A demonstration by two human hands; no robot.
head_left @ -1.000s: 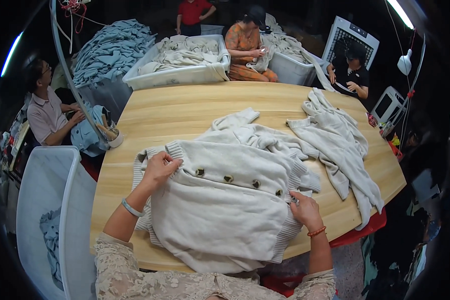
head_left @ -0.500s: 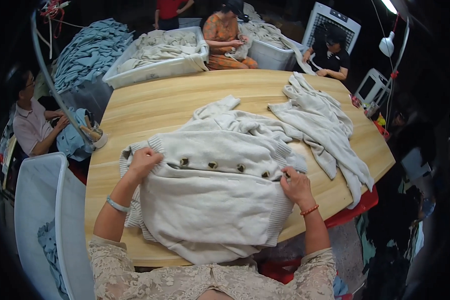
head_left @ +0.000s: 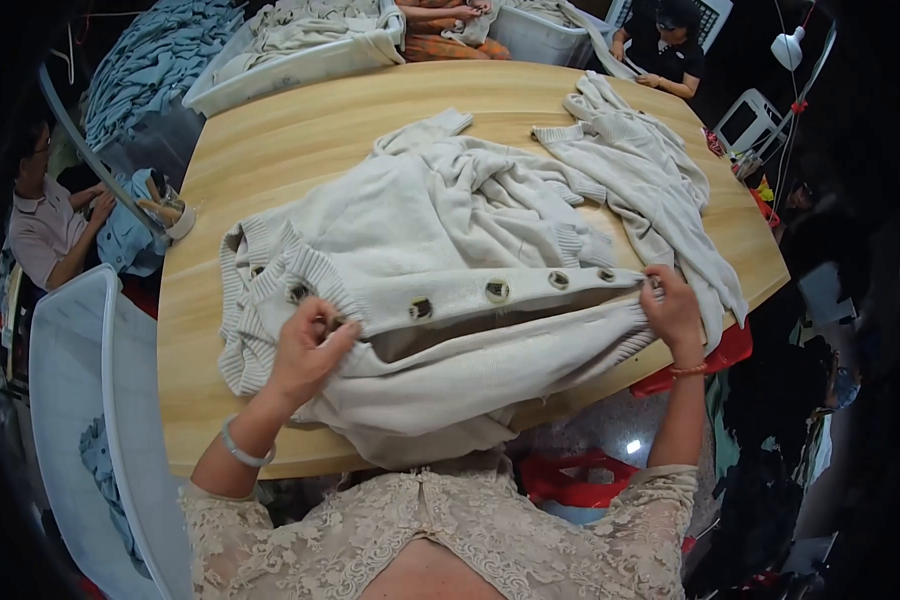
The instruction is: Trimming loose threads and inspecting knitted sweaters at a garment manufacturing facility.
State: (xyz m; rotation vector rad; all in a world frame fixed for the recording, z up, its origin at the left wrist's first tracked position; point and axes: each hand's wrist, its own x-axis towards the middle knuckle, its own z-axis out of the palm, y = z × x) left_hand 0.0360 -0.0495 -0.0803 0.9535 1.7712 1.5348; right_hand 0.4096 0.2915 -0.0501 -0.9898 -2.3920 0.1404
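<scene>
A cream knit cardigan [head_left: 360, 215] lies on the wooden table in front of me, with several large dark buttons along its front band. My left hand [head_left: 313, 352] pinches the band near the ribbed neck end, fingers closed on the fabric beside a button. At the ribbed hem end, my right hand [head_left: 672, 312] grips the front edge, thumb and fingers pressed together. Between the hands the band is stretched taut, and a long gap shows between the buttoned edge and the other front panel. The near part of the cardigan hangs over the table's edge.
Another cream knit garment [head_left: 640, 185] lies at the table's right. Beyond the table [head_left: 300, 150] stand a white bin [head_left: 310, 72] of cream garments and a heap of blue-grey ones [head_left: 155, 70]. A tall white bin [head_left: 110, 400] is at my left. Several people sit around.
My right hand has moved right and up, pulling the front edge taut; the gap between the panels has widened. My left hand has shifted slightly right and down. The view has tilted downward.
</scene>
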